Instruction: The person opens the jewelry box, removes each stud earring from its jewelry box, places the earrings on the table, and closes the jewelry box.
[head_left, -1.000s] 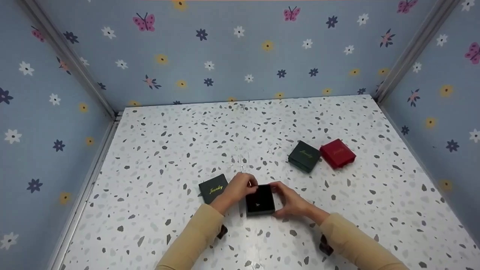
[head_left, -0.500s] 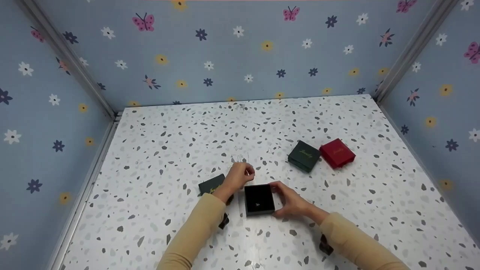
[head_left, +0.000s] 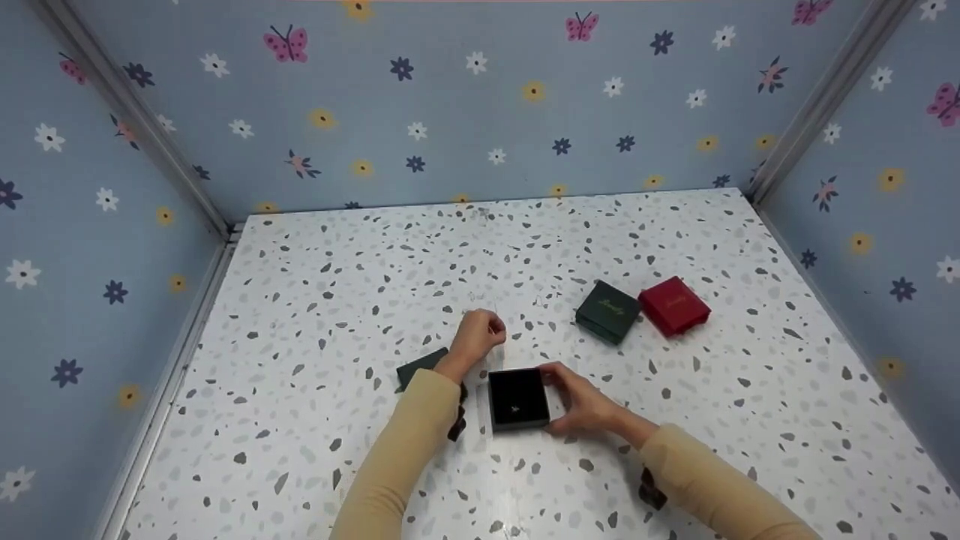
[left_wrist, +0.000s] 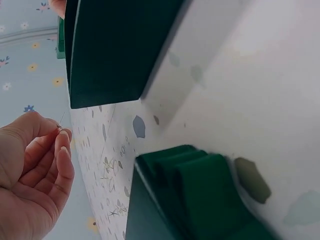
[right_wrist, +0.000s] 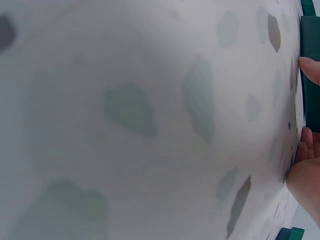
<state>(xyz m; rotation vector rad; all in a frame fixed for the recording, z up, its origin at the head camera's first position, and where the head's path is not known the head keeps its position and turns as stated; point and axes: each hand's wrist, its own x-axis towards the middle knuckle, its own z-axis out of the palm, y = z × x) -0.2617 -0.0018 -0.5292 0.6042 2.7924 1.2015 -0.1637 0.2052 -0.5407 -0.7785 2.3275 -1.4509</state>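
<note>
In the head view an uncovered dark box with a black lining stands near the middle front, a tiny shiny piece on the lining. My right hand grips its right side, thumb at the near corner and fingers at the far one. Beyond the box's left far corner, my left hand is held over the table. In the left wrist view that hand pinches a thin, needle-like metal piece between thumb and forefinger. A dark green lid lies left of the box, partly hidden by the left arm; its green ribbon shows close up.
At the right back sit a closed green jewelry box and a red jewelry box, side by side. Several small thin pieces lie on the speckled table beyond the left hand. Flowered panels rise around it.
My left hand has left the box's far left edge and moved away from me, over the table. My right hand has stayed at the box.
</note>
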